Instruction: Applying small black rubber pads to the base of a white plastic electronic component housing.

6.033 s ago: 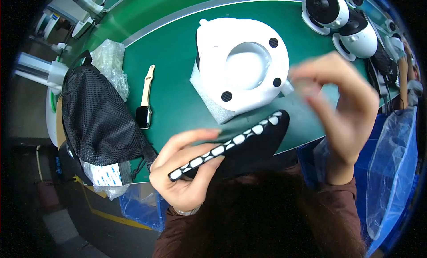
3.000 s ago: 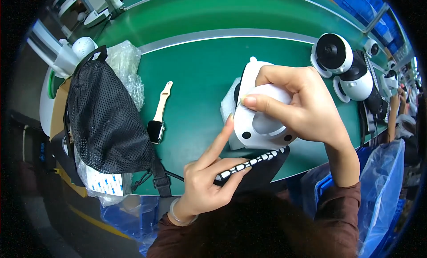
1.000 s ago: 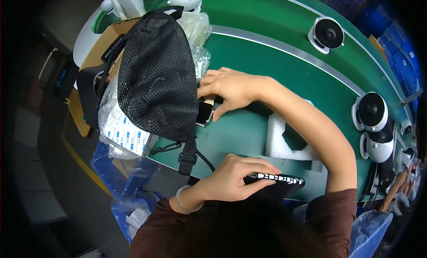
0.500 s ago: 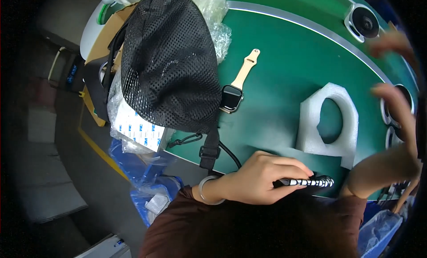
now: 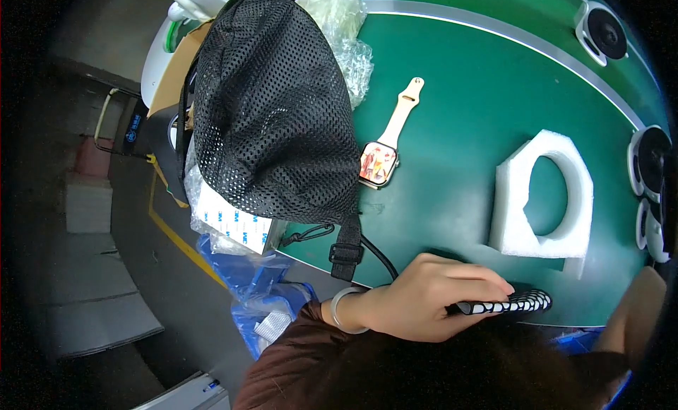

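Pinching a black piece [image 5: 537,299], white patches [image 5: 496,307] in a row — left hand [image 5: 448,298]; right hand's state unseen.

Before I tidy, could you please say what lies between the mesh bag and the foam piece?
The smartwatch lies between them, on the green tabletop, as the head view shows.

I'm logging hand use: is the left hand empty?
No, the left hand grips a black item with white patches along its edge.

I see a green counter [image 5: 452,106], white foam block [image 5: 512,212], black mesh bag [image 5: 275,113], and black piece [image 5: 505,306] with white patches.
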A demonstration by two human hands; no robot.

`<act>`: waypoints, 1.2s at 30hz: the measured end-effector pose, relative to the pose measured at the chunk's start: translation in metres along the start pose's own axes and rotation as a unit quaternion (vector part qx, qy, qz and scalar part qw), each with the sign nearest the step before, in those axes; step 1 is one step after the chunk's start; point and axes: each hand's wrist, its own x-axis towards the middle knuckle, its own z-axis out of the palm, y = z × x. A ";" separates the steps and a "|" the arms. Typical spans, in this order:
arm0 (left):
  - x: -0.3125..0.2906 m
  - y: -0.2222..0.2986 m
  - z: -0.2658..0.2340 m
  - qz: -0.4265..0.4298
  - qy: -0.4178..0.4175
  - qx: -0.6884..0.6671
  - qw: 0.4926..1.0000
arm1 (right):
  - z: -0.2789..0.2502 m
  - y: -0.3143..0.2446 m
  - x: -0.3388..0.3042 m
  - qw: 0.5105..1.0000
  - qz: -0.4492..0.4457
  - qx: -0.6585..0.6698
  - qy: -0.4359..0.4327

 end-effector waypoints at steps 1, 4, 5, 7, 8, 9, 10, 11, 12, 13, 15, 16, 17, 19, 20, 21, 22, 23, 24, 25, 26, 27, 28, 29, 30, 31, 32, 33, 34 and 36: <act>0.000 -0.001 -0.001 0.001 -0.001 -0.001 1.000 | 0.000 0.002 0.000 1.000 0.002 0.002 0.002; -0.006 0.008 -0.004 -0.002 0.005 0.028 1.000 | -0.010 -0.012 0.005 1.000 0.007 -0.026 -0.012; -0.005 0.007 -0.004 -0.001 -0.002 0.023 1.000 | -0.016 -0.010 0.007 0.999 0.001 -0.038 -0.011; -0.003 0.008 -0.004 -0.013 -0.021 0.017 1.000 | -0.031 -0.009 0.012 0.998 -0.012 -0.066 -0.010; -0.005 0.007 -0.002 -0.022 -0.018 0.023 0.999 | -0.039 -0.010 0.013 0.997 -0.016 -0.080 -0.011; -0.005 0.009 -0.002 -0.040 -0.020 0.023 0.999 | -0.047 -0.012 0.014 0.995 -0.021 -0.094 -0.011; -0.006 0.010 -0.005 -0.059 -0.028 0.024 0.998 | -0.053 -0.014 0.014 0.994 -0.021 -0.109 -0.007; -0.006 0.008 -0.005 -0.060 -0.024 0.026 0.998 | -0.060 -0.016 0.015 0.992 -0.021 -0.122 -0.003; -0.007 0.006 -0.004 -0.053 -0.015 0.028 0.998 | -0.065 -0.017 0.015 0.991 -0.026 -0.131 0.003; -0.004 0.004 -0.004 -0.046 -0.005 0.030 0.998 | -0.071 -0.016 0.016 0.990 -0.032 -0.139 0.010; 0.003 0.004 0.003 -0.042 0.005 0.026 0.999 | -0.076 -0.021 0.016 0.991 -0.039 -0.127 0.018; 0.002 0.006 0.001 -0.041 -0.002 0.019 0.999 | -0.069 -0.026 0.019 0.992 -0.034 -0.118 0.030; 0.002 0.008 0.001 -0.039 -0.009 0.013 0.999 | -0.062 -0.032 0.021 0.993 -0.031 -0.110 0.043; 0.002 0.011 0.001 -0.030 -0.011 0.013 0.999 | -0.059 -0.050 0.020 0.994 -0.022 -0.094 0.042; -0.003 0.010 0.002 -0.026 -0.010 0.030 0.999 | -0.066 -0.052 0.023 0.992 -0.027 -0.109 0.049; -0.005 0.006 0.002 -0.055 -0.009 0.042 0.998 | -0.081 -0.046 0.030 0.988 -0.051 -0.138 0.057; -0.006 0.003 0.004 -0.070 0.005 0.028 0.997 | -0.102 -0.043 0.039 0.980 -0.088 -0.166 0.067; -0.007 0.001 0.003 -0.055 0.009 0.051 0.997 | -0.121 -0.042 0.047 0.971 -0.121 -0.192 0.076; -0.017 0.011 0.005 -0.080 -0.001 0.034 0.996 | -0.126 -0.051 0.048 0.969 -0.120 -0.201 0.074; -0.010 0.006 0.004 -0.049 0.020 0.039 0.998 | -0.130 -0.058 0.050 0.968 -0.119 -0.208 0.072; -0.009 0.011 0.002 -0.066 0.011 0.034 0.997 | -0.131 -0.063 0.052 0.967 -0.120 -0.211 0.075; -0.009 0.016 0.001 -0.087 0.002 0.029 0.996 | -0.130 -0.065 0.055 0.967 -0.120 -0.211 0.078; -0.012 0.016 0.000 -0.095 0.001 0.016 0.995 | -0.128 -0.067 0.057 0.967 -0.120 -0.208 0.081; -0.015 0.013 0.004 -0.066 0.012 0.024 0.997 | -0.127 -0.068 0.059 0.970 -0.121 -0.197 0.080; -0.016 0.006 0.007 -0.039 0.023 0.031 0.998 | -0.126 -0.069 0.060 0.972 -0.121 -0.183 0.079; -0.007 0.003 -0.001 -0.020 0.017 0.039 0.999 | -0.119 -0.068 0.061 0.975 -0.116 -0.170 0.086; -0.002 0.010 0.001 -0.029 0.010 0.034 0.999 | -0.112 -0.067 0.062 0.977 -0.111 -0.157 0.094; -0.002 0.009 0.003 -0.031 0.003 0.018 0.999 | -0.106 -0.066 0.062 0.979 -0.104 -0.144 0.102; -0.002 0.007 0.005 -0.031 0.004 0.006 0.999 | -0.099 -0.064 0.064 0.980 -0.105 -0.127 0.108; -0.006 0.008 0.000 -0.042 0.007 0.006 0.999 | -0.087 -0.064 0.068 0.982 -0.105 -0.099 0.119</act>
